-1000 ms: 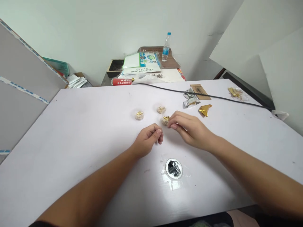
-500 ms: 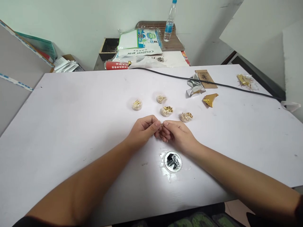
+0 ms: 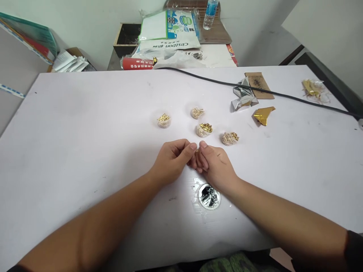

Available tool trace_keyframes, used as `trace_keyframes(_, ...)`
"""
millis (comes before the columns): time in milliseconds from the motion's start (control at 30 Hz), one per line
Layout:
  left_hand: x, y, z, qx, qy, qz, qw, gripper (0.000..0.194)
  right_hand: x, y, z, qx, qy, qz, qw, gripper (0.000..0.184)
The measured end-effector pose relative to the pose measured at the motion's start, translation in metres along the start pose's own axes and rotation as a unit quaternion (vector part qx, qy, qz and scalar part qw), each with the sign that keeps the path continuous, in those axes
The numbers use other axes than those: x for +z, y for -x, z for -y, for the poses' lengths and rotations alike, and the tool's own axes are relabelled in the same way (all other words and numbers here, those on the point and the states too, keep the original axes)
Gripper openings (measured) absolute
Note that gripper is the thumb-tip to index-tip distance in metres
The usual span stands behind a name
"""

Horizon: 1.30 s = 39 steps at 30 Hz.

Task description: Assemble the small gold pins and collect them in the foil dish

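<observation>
My left hand and my right hand meet at the middle of the white table, fingertips pinched together around a small gold piece. Just beyond them lie several small clear dishes of gold pins: one at the left, one further back, one nearest my fingers and one to the right. A round metal cap under clear tape sits in the table just below my right wrist.
A black cable runs across the back of the table. Silver foil, a gold foil scrap, a brown card and a bag of gold parts lie at the right. Papers, a box and a water bottle stand behind.
My right hand drew back from the dish of pins to meet my left hand, and both now pinch a small gold piece. The camera has tilted down and closer.
</observation>
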State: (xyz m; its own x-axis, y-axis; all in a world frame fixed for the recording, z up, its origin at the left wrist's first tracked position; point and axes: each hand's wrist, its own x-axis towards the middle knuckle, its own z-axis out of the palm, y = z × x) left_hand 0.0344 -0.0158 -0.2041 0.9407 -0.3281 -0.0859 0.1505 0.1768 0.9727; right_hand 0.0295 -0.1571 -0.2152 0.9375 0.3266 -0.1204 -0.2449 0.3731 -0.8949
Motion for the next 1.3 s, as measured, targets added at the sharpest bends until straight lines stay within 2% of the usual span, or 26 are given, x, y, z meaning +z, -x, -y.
trace_keyframes(167,0.0032,0.0013,0.0001,-0.008,-0.012,-0.012,1.000,0.042,-0.0021,0.0000,-0.0026,-0.008,0.004,-0.007,1.000,0.058)
trace_keyframes(500,0.0011,0.0003,0.0005,-0.009,-0.026,0.018,0.999,0.046,-0.0022,0.0020,-0.0010,0.008,0.031,-0.005,0.999,0.059)
trace_keyframes(800,0.0015,0.0003,0.0011,0.027,-0.103,-0.002,0.994,0.045,-0.0061,0.0025,-0.0036,-0.014,0.047,0.004,0.999,0.058)
trace_keyframes(900,0.0030,0.0010,0.0021,0.051,-0.089,0.010,0.995,0.040,-0.0055,0.0019,-0.0031,-0.025,0.039,0.006,0.999,0.059)
trace_keyframes(1033,0.0027,0.0025,0.0041,0.050,-0.092,0.024,0.994,0.036,-0.0053,0.0008,-0.0022,-0.023,0.018,0.014,0.999,0.059)
trace_keyframes(1167,0.0001,0.0033,0.0048,0.058,-0.131,0.026,0.989,0.035,-0.0072,0.0002,-0.0020,-0.007,0.009,0.022,1.000,0.058)
trace_keyframes(1300,-0.0037,0.0030,0.0048,0.078,-0.215,0.016,0.973,0.037,-0.0083,0.0006,0.0012,0.018,0.005,0.026,1.000,0.058)
